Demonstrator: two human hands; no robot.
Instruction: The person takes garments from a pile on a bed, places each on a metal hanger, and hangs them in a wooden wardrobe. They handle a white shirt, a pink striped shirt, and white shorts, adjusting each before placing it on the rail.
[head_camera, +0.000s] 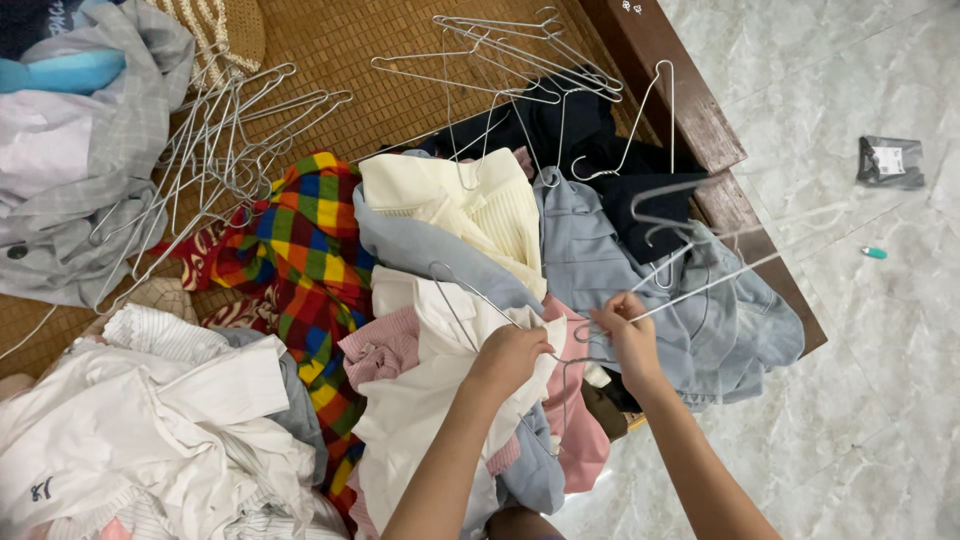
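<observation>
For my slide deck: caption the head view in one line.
Both hands, left hand and right hand, grip wire hangers above a pile of clothes.

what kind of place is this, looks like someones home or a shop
Most likely a home bedroom: clothes are heaped on a woven bed mat in a dark wooden frame, above a marble-look tiled floor. Both hands, left and right, work wire hangers.

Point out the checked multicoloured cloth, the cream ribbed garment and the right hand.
checked multicoloured cloth (300, 255), head view, middle of its checked fabric.
cream ribbed garment (460, 205), head view, its ribbed front.
right hand (628, 335), head view, back of the hand gripping wire hangers.
</observation>
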